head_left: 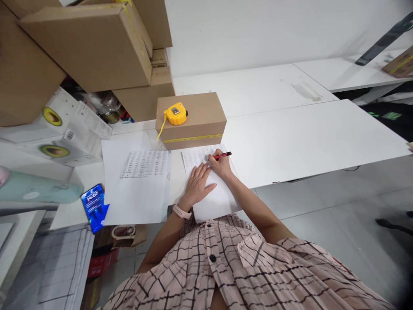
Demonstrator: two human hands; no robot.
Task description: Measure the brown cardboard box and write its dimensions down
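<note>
Right hand [222,165] gripping pen [225,155], left hand [198,184] flat on sheet [211,206]

Right hand: fingers closed round the pen, red and black barrel sticking out to the right. It sits over the upper part of the sheet, by the printed rows. Pen tip hidden by the fingers — can't tell if it touches paper.

Left hand: holding nothing, palm down, fingers extended and slightly spread on the sheet, just left of and below the right hand. Pale pink wristband [181,212] on that wrist.

Sheet lies at the near edge of the white tabletop [274,133], lower end reaching toward the checked shirt [206,254]. Print too small to read.

Just beyond the sheet: closed cardboard box [209,110], yellow strip along its front face. Yellow tape measure [176,113] on top, toward the left, tape end hanging over the box's front left edge.

Left of the sheet, apart from it: printed papers [138,202], a block of dark rows on the top one. Phone [94,209] at their lower left — screen lit, reads 14:07. Farther left: pale green bottle [41,186] lying on its side, white cartons [69,137] with avocado pictures behind it, large cardboard boxes [92,49] stacked above.
</note>
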